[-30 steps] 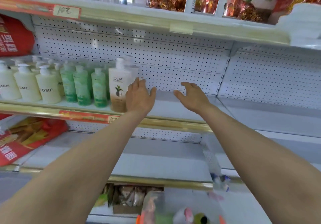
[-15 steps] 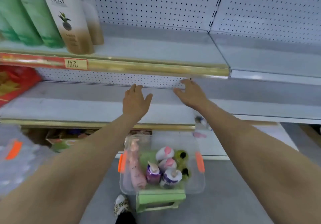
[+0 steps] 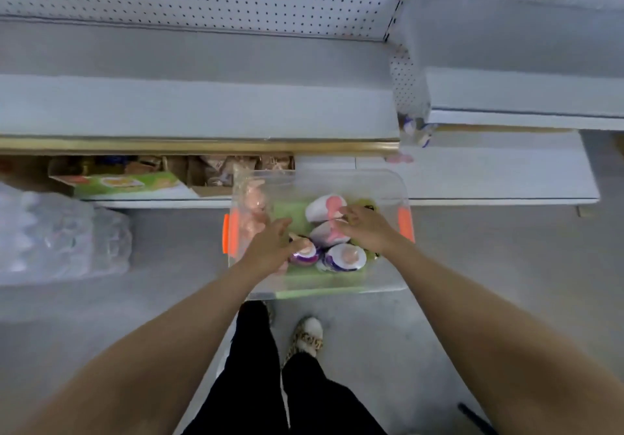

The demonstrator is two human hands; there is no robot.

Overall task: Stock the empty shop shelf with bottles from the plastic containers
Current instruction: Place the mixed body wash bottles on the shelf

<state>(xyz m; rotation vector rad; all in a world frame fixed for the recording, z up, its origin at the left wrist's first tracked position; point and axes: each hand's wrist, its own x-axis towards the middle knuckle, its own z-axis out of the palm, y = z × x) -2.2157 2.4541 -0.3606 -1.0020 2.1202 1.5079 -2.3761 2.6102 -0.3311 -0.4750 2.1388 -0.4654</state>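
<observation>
A clear plastic container (image 3: 388, 184) with orange latches sits on a green stool on the floor below me. It holds several pump bottles seen from above: a white one with a pink cap (image 3: 326, 206), a purple one (image 3: 305, 255), a purple-and-white one (image 3: 344, 259) and a pink bottle (image 3: 253, 213) lying at the left. My left hand (image 3: 270, 249) hovers over the purple bottle with fingers spread. My right hand (image 3: 366, 228) reaches over the white bottles, fingers apart, holding nothing. The bare grey shelf (image 3: 189, 103) runs across above.
A wrapped pack of water bottles (image 3: 57, 235) stands on the floor at left. Boxes and a green package (image 3: 128, 183) fill the bottom shelf. A second container (image 3: 413, 129) shows at the shelf junction. My legs and leopard-print slipper (image 3: 307, 336) stand behind the stool.
My view has tipped down from the shelves to the floor. Both hands have dropped from the shelf edge into the container of bottles.
</observation>
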